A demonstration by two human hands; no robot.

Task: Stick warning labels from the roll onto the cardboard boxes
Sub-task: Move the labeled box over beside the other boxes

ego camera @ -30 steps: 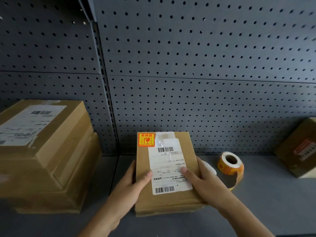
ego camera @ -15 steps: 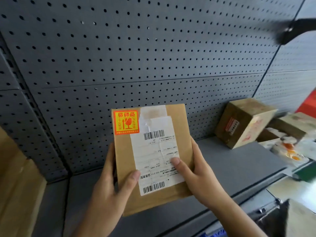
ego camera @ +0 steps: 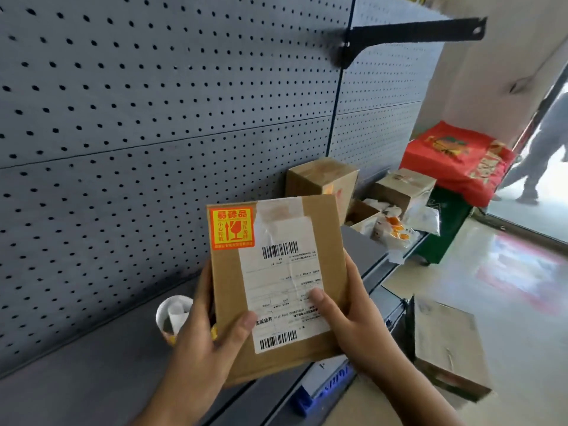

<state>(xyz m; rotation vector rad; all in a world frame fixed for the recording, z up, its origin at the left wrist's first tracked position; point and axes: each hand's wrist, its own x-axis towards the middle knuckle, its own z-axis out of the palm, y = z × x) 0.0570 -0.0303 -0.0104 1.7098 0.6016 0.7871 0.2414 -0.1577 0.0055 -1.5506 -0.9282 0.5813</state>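
I hold a flat cardboard box [ego camera: 330, 241] in both hands, lifted above the grey shelf [ego camera: 92, 364]. An orange-red warning label [ego camera: 232, 227] is stuck on its top left corner, beside a white shipping label [ego camera: 285, 290]. My left hand [ego camera: 196, 342] grips the box's lower left edge, thumb on top. My right hand [ego camera: 347, 318] grips the right edge, thumb on the shipping label. The label roll [ego camera: 172, 315] lies on the shelf behind my left hand, partly hidden.
A grey pegboard wall [ego camera: 153, 118] backs the shelf. More cardboard boxes [ego camera: 319, 179] and packets [ego camera: 396, 226] sit at the shelf's right end. A red bag [ego camera: 455, 158] and a box on the floor [ego camera: 445, 345] lie to the right. A person [ego camera: 547, 142] stands in the doorway.
The box has been lifted off the shelf and carried right in both hands. My view has swung right, so the left box stack is gone and the roll now lies left.
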